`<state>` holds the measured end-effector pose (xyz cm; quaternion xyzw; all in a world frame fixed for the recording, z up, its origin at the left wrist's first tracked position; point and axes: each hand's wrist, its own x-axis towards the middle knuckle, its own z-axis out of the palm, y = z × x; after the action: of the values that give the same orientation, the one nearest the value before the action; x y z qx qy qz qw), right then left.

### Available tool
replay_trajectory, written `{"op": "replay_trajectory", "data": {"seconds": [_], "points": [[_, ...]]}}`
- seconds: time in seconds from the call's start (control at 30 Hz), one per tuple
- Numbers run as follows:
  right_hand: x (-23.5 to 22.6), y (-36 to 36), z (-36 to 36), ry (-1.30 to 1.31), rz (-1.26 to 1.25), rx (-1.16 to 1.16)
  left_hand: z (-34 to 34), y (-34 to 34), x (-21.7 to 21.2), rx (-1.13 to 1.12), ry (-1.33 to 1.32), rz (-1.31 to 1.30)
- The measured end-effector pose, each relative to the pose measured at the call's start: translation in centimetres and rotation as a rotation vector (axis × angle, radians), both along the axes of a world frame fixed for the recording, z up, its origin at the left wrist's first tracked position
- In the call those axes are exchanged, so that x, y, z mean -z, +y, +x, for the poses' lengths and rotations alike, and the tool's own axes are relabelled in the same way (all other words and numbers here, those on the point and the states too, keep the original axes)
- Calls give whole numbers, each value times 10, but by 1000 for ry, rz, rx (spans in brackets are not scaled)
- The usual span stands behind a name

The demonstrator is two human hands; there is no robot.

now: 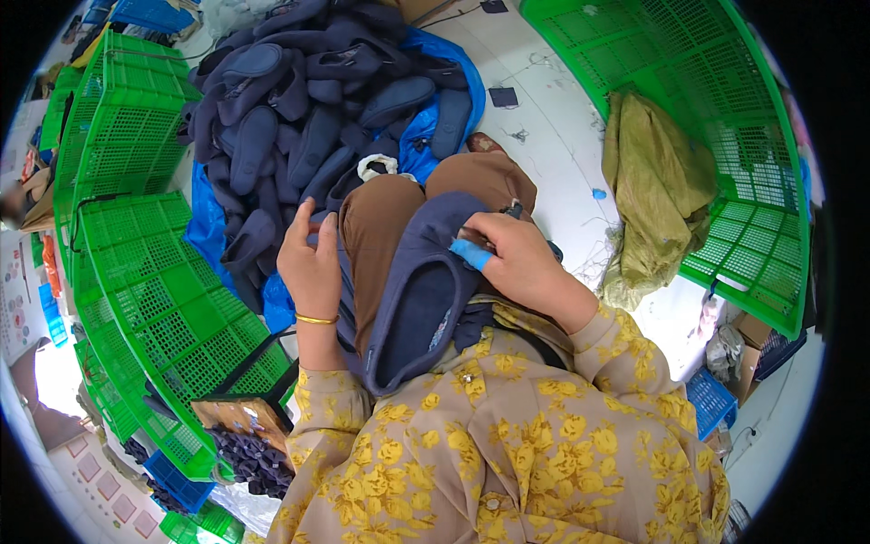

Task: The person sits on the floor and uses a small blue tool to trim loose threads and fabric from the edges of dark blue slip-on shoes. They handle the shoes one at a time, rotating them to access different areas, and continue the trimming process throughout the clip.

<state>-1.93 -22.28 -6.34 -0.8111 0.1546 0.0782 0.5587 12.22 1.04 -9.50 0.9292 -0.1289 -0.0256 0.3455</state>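
Both of my hands hold one dark blue slipper on my lap. My right hand pinches its top edge, my left hand grips its left side. More slippers lie piled just past my hands.

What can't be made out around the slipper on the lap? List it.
- Head view: the tool under the right hand; only a dark tip shows past the fingers.
- The far side of the navy slipper, covered by the left hand and the lap.
- The lower layers of the slipper pile, buried under the top ones.
- The dark pieces in the blue tray: too small to identify.
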Motion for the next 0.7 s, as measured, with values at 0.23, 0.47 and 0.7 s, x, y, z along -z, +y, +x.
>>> {"op": "replay_trajectory", "data": {"seconds": [0.23, 0.47, 0.7], "points": [[-19, -29, -55, -29, -35, 357, 4, -9, 0, 35, 85, -136], [-19, -38, -116, 38, -443, 330, 11, -15, 1, 126, 18, 18], [-14, -33, -119, -4, -367, 251, 35, 3, 35, 33, 501, -402]]}}
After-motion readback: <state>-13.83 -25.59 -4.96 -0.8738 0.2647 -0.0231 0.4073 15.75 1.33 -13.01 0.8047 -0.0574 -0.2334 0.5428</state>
